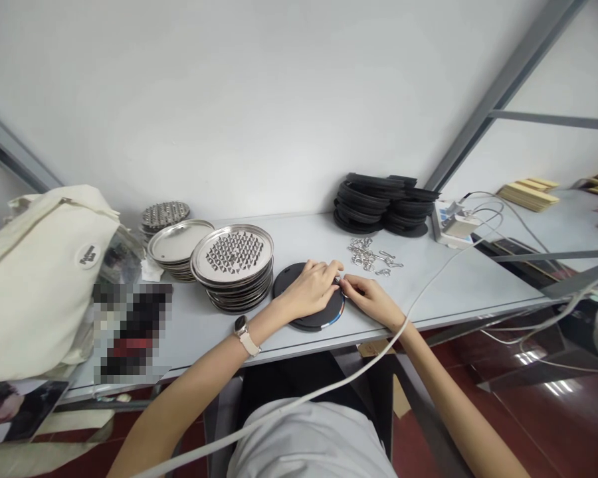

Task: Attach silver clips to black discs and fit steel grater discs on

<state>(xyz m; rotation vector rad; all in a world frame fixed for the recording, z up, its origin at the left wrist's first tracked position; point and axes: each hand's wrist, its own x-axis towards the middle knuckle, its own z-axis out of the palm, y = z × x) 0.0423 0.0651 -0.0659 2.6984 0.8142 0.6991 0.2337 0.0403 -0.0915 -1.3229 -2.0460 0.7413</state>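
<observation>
A round black disc point(285, 279) lies on the table in front of me, with a blue, white and orange strip along its near right edge. My left hand point(315, 287) rests across the disc, fingers bent and closed at its right edge. Right beside it, my right hand point(369, 300) pinches a small shiny metal clasp point(337, 281) at that edge; the fingertips hide most of it. Just beyond my right hand lies a loose pile of metal clasps and rings point(366, 252).
Stacks of round metal grater plates point(233, 255) and plain metal lids point(179, 240) stand left. Black disc stacks point(361, 202) stand at the back right, near a power strip point(448, 226). A white cable point(408, 318) crosses before my right forearm. A cream bag point(44, 279) sits far left.
</observation>
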